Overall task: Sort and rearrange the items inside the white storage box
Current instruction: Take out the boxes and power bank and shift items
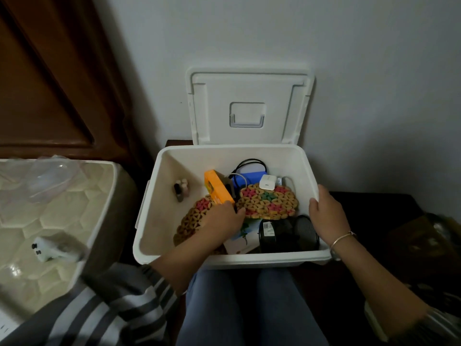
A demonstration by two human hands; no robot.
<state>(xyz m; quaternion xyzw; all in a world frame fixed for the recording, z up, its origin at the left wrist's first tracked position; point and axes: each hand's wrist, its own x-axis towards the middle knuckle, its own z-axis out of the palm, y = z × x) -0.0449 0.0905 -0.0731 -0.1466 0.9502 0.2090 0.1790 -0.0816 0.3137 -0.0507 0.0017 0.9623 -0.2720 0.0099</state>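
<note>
The white box (154, 196) stood open on a dark tabletop (374, 203), its lid (249, 106) leaning upright against the wall behind. Near the box's left wall lay a cluster of small bottles (180, 191), too small to count. The left hand (219, 221) reached in over the front rim, resting on the left mat (192, 218), fingers curled down at the near end of one orange carton (217, 188). I could not tell whether they gripped anything. The thumb touched the edge of the right mat (269, 203). Both mats, two in all, were woven from tan pieces with pink and green patches. Toward the back wall sat one blue power pack (249, 178) and one white charger (267, 182). One black mesh cup (299, 233) lay on its side in the front right corner. The right hand (326, 216) gripped the box's right rim, thumb inside.
</note>
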